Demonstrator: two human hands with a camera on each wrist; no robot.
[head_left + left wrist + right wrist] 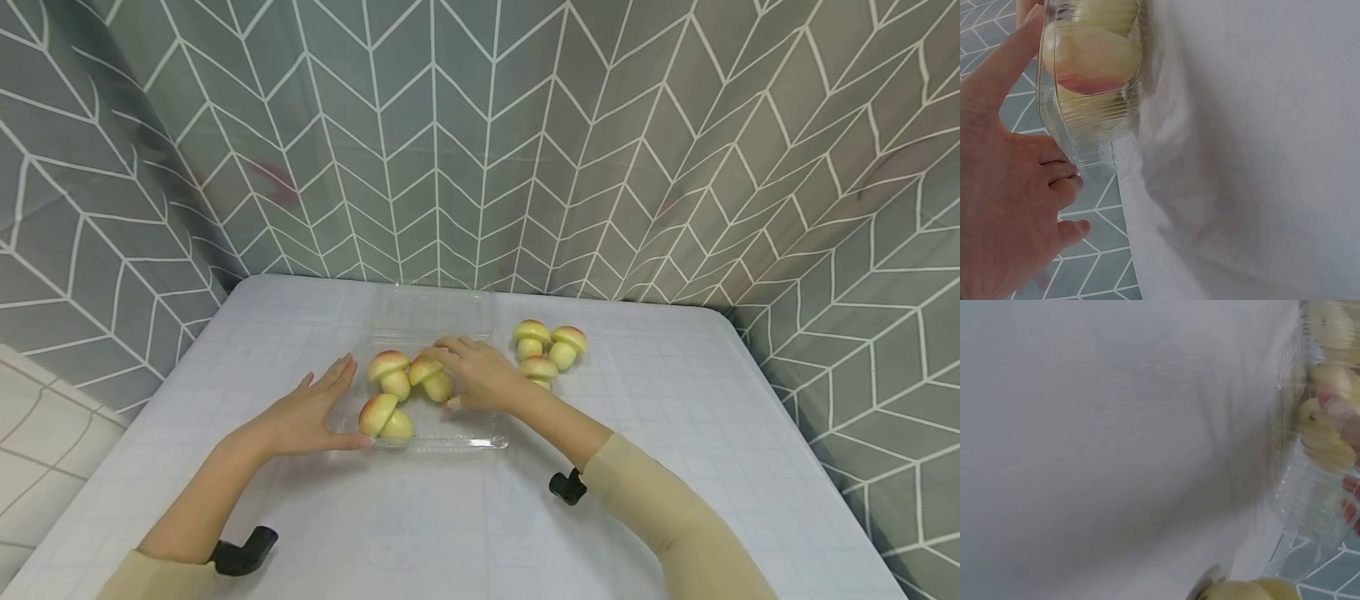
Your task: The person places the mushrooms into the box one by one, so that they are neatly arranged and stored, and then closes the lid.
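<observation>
A clear plastic clamshell box (pixel 468 429) lies with its lid (pixel 431 310) folded back. Inside it are three yellow mushroom-shaped pieces with red-tinged caps: one at front left (pixel 386 417), one behind it (pixel 388 373), and one in the middle (pixel 437 383). My left hand (pixel 303 417) touches the box's left side, fingers straight, thumb at the front edge; the left wrist view shows this hand (pixel 1016 181) beside the ribbed wall (pixel 1094 112). Reaching in from the right, my right hand (pixel 480 375) holds the middle mushroom, thumb by its stem and fingers over its cap.
Three more mushroom-shaped pieces stand grouped right of the box: one at the back (pixel 530 337), one at the right (pixel 567 346), and one in front (pixel 538 368), partly behind my right forearm. A white cloth covers the table (pixel 675 417). Grey patterned curtains (pixel 465 167) hang behind.
</observation>
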